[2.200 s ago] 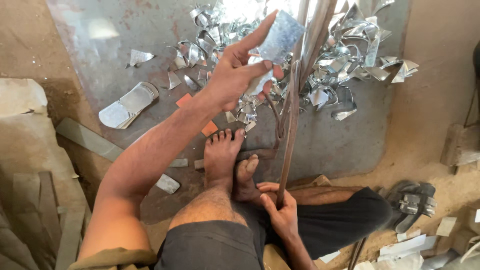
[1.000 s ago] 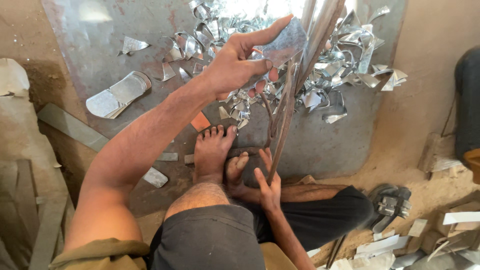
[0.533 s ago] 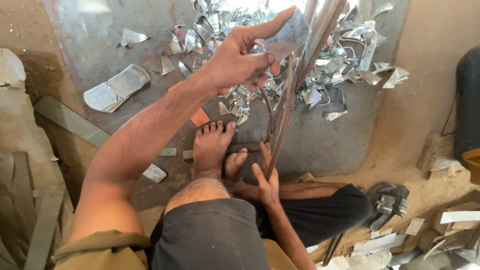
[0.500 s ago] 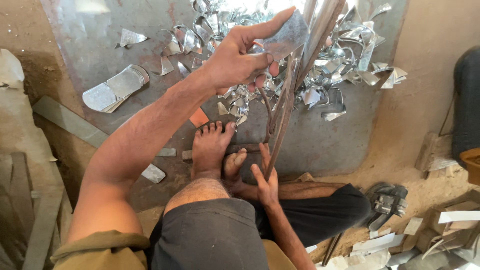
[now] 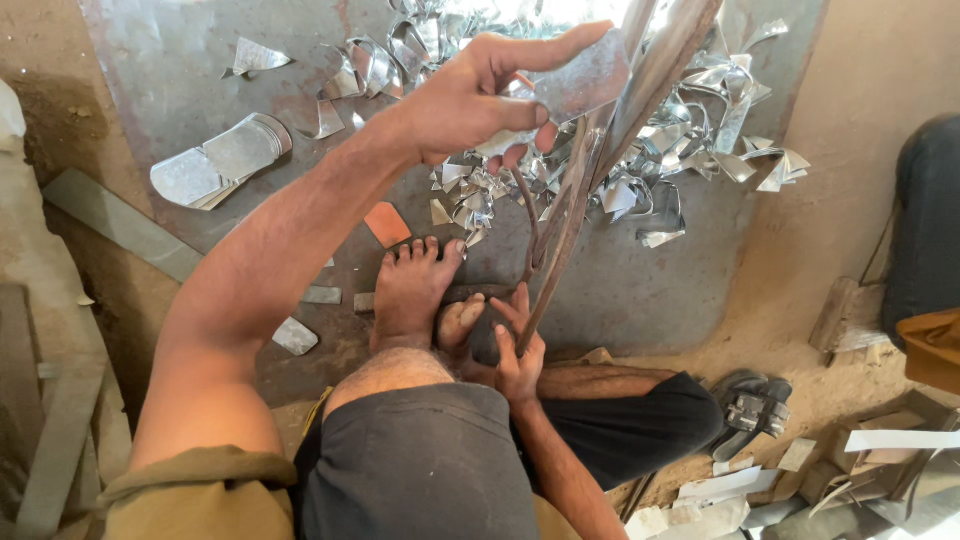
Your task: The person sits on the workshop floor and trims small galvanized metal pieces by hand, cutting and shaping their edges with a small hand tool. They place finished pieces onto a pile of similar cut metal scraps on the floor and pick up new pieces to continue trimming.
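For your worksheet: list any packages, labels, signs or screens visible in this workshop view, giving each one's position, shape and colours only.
None can be made out.
Nearest thing: pale paper or card sheets lying flat at the lower right, near a dark sandal.
The left hand holds a plain grey metal piece.

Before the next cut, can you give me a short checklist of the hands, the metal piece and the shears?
1. Left hand grips the metal sheet piece: ok.
2. Right hand on the lower handle of the long shears: ok.
3. Sheet seated between the blades: cannot tell, the top of the view cuts it off.
4. Left fingers away from the blades: not ok, they are close.
5. Bare foot away from sharp metal scraps: not ok, scraps lie near the toes.
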Demonstrator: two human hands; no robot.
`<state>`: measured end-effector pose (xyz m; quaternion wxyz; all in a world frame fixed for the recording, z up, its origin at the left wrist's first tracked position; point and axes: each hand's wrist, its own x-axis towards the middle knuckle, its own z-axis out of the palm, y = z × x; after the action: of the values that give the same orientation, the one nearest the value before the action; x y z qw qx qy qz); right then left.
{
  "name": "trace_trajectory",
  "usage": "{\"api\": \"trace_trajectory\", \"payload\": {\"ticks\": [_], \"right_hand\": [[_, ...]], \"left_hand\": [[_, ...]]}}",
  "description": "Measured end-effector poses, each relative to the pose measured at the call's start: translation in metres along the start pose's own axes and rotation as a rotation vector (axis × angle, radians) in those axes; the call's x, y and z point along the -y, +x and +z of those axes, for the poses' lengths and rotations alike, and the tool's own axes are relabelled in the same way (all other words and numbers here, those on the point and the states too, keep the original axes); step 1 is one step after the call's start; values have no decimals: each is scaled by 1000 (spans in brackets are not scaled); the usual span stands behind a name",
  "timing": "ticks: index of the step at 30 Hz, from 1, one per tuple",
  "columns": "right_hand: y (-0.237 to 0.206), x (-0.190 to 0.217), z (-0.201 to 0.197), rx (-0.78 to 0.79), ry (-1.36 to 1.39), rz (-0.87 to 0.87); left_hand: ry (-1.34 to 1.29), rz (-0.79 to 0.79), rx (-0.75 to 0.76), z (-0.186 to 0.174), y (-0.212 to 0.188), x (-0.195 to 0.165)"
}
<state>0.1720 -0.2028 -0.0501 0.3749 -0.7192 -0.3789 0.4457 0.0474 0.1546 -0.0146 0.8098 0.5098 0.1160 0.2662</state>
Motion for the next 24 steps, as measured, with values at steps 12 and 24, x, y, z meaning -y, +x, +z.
{"api": "trace_trajectory", "payload": {"ticks": [12, 24], "right_hand": [[-10, 3, -2, 3, 52, 35], [-16, 17, -3, -4, 139, 138]], "left_hand": [[-61, -95, 52, -7, 0, -12], [15, -204, 154, -20, 6, -34]]}}
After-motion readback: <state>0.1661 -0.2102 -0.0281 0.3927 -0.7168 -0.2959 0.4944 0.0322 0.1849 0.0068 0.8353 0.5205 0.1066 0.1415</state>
